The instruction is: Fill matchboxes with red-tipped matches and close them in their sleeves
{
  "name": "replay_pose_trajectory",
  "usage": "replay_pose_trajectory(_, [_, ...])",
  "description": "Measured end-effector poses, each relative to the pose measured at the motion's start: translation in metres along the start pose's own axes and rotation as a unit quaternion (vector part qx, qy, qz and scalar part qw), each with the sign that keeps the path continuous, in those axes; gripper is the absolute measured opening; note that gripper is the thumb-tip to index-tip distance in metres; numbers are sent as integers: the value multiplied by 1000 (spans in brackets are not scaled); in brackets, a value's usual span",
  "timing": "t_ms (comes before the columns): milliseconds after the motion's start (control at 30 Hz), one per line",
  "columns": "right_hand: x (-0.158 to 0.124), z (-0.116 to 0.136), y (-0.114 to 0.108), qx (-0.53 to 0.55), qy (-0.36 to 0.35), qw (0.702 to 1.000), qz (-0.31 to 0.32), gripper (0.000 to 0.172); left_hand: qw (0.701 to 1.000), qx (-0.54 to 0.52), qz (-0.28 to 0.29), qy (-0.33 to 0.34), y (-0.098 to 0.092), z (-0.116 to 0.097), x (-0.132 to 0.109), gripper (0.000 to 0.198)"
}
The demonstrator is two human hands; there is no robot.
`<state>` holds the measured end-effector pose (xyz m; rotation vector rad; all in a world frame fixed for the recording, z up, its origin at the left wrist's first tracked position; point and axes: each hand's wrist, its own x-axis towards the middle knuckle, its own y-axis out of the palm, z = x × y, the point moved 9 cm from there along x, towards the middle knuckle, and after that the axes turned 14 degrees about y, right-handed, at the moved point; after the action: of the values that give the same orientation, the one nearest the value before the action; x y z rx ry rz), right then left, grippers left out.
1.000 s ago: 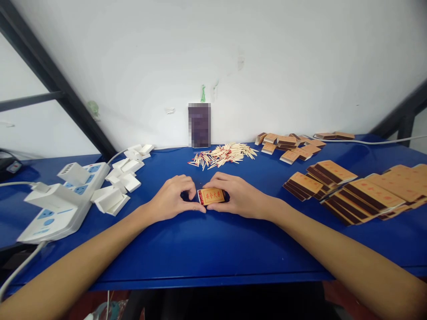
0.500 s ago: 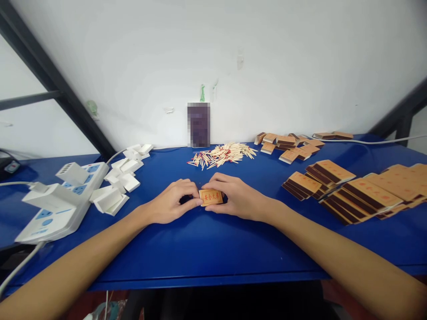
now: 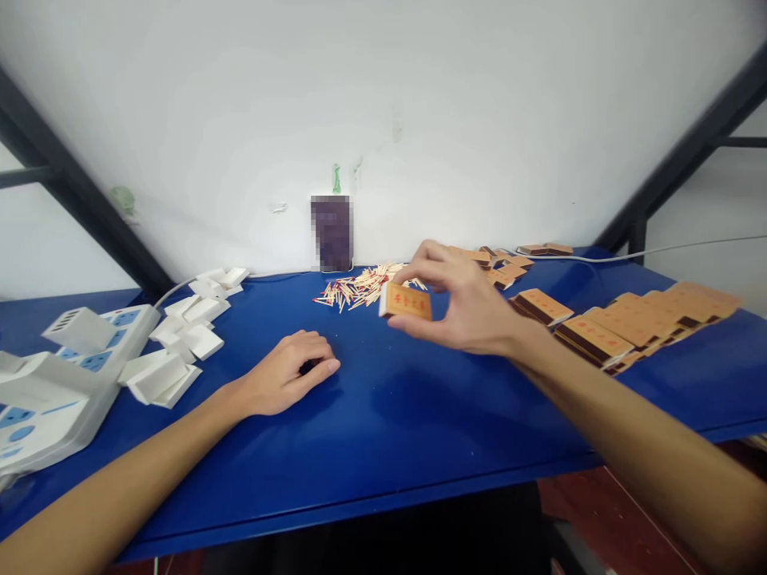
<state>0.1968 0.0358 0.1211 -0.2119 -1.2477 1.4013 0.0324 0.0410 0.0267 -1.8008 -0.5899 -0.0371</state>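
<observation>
My right hand holds a small orange matchbox between thumb and fingers, lifted above the blue table. My left hand rests on the table to the left, its fingers curled loosely with nothing visible in them. A heap of loose matches lies just behind the lifted matchbox, near the wall.
Rows of orange matchboxes cover the right of the table, with more at the back. White inner trays and a white power strip lie on the left. A dark blurred object leans on the wall. Black frame bars rise at both sides.
My right hand has lifted the matchbox off the table and carried it up and to the right. My left hand has let go and stays on the table. The view has turned right.
</observation>
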Motion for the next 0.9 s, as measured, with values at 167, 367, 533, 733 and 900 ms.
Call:
replay_pose_trajectory(167, [5, -47, -38, -234, 107, 962, 85, 40, 1000, 2, 9, 15, 2, -3, 1, 34])
replay_pose_trajectory(367, [-16, -75, -34, -333, 72, 923, 177, 34, 999, 23, 26, 22, 6, -3, 2, 31])
replay_pose_trajectory(533, [-26, -83, -22, -338, 64, 918, 196, 24, 999, 27, 32, 14, 8, -2, 1, 29])
replay_pose_trajectory(733, [-31, -91, -18, -336, 62, 918, 199, 25, 999, 22, 26, 13, 8, -1, 2, 27])
replay_pose_trajectory(900, [-31, -100, -14, -336, 73, 912, 222, 17, 999, 31, 32, 13, 8, -1, 2, 28])
